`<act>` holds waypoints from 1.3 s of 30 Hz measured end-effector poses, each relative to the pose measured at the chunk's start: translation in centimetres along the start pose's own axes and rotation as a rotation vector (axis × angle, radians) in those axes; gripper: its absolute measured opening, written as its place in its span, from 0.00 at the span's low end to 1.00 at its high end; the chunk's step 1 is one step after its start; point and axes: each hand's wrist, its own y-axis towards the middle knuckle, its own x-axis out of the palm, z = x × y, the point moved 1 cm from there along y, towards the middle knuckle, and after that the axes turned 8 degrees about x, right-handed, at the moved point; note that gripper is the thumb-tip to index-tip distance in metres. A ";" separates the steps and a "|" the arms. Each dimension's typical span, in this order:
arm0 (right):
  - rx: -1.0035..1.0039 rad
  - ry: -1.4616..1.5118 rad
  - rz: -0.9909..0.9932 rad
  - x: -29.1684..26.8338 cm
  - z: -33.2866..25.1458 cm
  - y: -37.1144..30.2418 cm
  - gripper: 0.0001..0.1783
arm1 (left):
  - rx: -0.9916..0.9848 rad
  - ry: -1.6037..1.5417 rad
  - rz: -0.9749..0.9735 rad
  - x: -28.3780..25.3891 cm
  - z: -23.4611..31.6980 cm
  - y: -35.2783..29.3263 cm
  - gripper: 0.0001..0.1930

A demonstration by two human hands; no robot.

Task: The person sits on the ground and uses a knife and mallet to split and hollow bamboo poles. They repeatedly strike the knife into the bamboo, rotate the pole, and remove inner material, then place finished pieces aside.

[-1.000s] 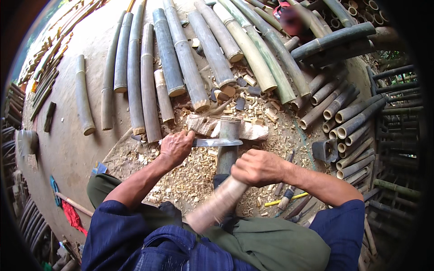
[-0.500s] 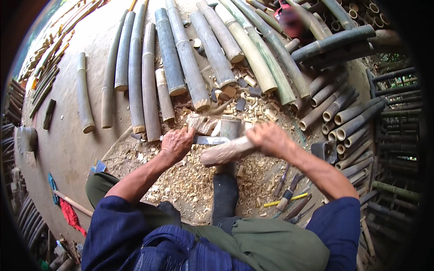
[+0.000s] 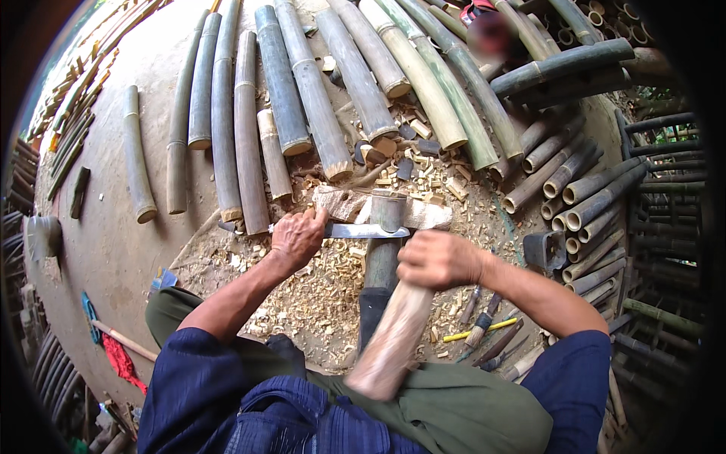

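My left hand (image 3: pixel 299 240) is closed around the handle of a large knife (image 3: pixel 352 231). Its bright blade lies crosswise at a length of bamboo (image 3: pixel 389 210), whose near part (image 3: pixel 381 265) shows below the blade; whether both parts are one piece I cannot tell. Behind them lies a rough wood block (image 3: pixel 339 204). In my right hand (image 3: pixel 441 261), closed on its narrow end, is a thick wooden club (image 3: pixel 392 340). The club's heavy end is smeared by motion and hangs down over my lap, apart from the blade.
Pale wood chips (image 3: pixel 302 303) cover the ground around the block. Several long bamboo poles (image 3: pixel 306 91) lie beyond it, and cut tubes (image 3: pixel 586 216) are stacked at the right. Tools with a yellow stick (image 3: pixel 479 331) lie near my right knee. A red cloth (image 3: pixel 119 359) lies left.
My right hand has swung the club's heavy end from beside the blade down toward my lap. The knife blade, partly covered by the club before, now shows across the bamboo.
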 end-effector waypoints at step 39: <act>1.400 0.977 0.530 -9.3 -6.0 -0.2 0.39 | 0.192 -0.170 -0.007 -7.2 -4.5 5.7 0.28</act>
